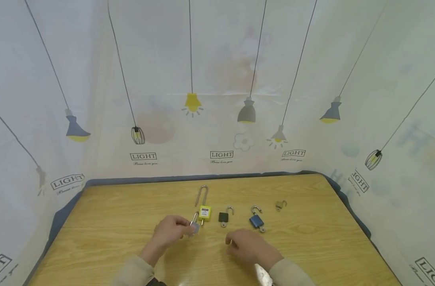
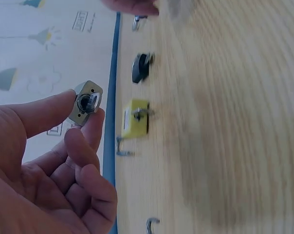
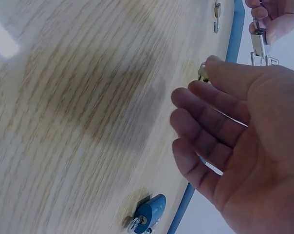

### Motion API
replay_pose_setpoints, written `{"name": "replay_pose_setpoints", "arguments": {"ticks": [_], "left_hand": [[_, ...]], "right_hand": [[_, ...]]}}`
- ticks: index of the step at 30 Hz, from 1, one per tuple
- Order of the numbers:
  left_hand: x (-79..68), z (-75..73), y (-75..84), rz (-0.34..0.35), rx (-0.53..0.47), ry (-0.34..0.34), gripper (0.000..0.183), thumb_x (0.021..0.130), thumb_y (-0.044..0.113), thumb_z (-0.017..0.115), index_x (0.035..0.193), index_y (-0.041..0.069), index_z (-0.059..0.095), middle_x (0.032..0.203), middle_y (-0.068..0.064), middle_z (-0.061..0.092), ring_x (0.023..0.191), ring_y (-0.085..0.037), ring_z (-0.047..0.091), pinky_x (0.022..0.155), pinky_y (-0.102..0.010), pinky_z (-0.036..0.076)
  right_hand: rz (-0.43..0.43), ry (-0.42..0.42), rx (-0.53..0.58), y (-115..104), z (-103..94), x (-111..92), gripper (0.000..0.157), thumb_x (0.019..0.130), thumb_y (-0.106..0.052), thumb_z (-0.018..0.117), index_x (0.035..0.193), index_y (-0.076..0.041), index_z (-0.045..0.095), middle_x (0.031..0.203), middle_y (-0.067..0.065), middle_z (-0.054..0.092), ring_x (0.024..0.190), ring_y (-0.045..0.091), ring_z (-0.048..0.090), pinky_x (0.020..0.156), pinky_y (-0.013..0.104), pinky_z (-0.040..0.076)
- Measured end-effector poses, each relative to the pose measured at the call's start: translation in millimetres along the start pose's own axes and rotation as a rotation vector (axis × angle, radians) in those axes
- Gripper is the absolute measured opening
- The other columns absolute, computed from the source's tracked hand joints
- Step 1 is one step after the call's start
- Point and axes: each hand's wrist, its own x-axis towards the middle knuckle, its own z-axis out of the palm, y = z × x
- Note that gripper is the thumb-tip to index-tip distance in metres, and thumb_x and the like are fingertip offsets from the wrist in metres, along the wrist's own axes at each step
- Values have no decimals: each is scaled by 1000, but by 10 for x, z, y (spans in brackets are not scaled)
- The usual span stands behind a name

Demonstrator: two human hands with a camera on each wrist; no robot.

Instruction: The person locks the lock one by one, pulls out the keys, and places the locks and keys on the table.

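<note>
My left hand (image 1: 171, 230) pinches a silver-grey padlock (image 2: 86, 103) between thumb and fingers, above the table. A key sticks out of the padlock's end, facing the left wrist camera. To the right of this hand lies a yellow padlock (image 1: 204, 213) with a long shackle and a key in it. My right hand (image 1: 247, 246) hovers over the table, fingers loosely bent and holding nothing. Beyond it lie a black padlock (image 1: 223, 217) and a blue padlock (image 1: 256, 221), both with raised shackles and keys inserted.
A small brass padlock (image 1: 278, 205) lies farther right on the wooden table (image 1: 310, 246). Another padlock (image 3: 217, 12) sits at the left, mostly hidden behind my left hand in the head view. A lamp-printed cloth (image 1: 189, 159) hangs around the table's back and sides.
</note>
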Motion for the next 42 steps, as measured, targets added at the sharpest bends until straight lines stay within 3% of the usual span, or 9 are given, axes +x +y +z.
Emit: {"name": "replay_pose_setpoints", "arguments": {"ticks": [7, 12, 18, 28, 34, 42], "left_hand": [[-19, 203, 20, 82, -39, -73, 24, 80, 25, 77, 92, 5, 71, 89, -3, 69, 78, -17, 59, 65, -29, 48], [-26, 295, 32, 94, -58, -99, 22, 78, 25, 78, 86, 5, 70, 84, -2, 67, 75, -17, 57, 64, -29, 46], [-48, 376, 72, 113, -87, -119, 20, 77, 22, 78, 79, 5, 67, 79, -1, 65, 70, -15, 55, 63, -28, 45], [-93, 454, 91, 132, -47, -135, 22, 79, 27, 77, 87, 7, 71, 87, -1, 69, 80, -15, 56, 66, -29, 42], [-107, 480, 96, 137, -39, -156, 24, 78, 28, 78, 88, 7, 71, 90, -2, 72, 84, -16, 59, 69, -30, 42], [-114, 497, 70, 121, -17, -154, 23, 78, 31, 78, 85, 10, 69, 99, -2, 69, 88, -19, 56, 70, -31, 42]], "right_hand": [[61, 122, -44, -1, -47, 43, 18, 92, -25, 65, 103, -12, 71, 81, -5, 67, 68, 5, 56, 61, 25, 47], [84, 179, -52, -40, -127, 82, 18, 92, -23, 66, 104, -11, 71, 86, -4, 69, 71, 5, 59, 60, 24, 47], [69, 179, -62, -115, -177, 189, 24, 94, -25, 64, 115, -13, 66, 93, -5, 69, 78, 6, 61, 65, 24, 50], [28, 176, 139, -101, -129, 270, 27, 98, -22, 58, 123, -13, 63, 106, -2, 69, 95, 12, 64, 79, 32, 53], [25, 171, 185, -94, -131, 277, 21, 100, -22, 55, 116, -15, 65, 108, -3, 69, 99, 14, 65, 81, 34, 54], [28, 188, 216, -85, -128, 280, 13, 99, -25, 57, 101, -19, 68, 97, -8, 69, 87, 7, 62, 74, 28, 51]]}}
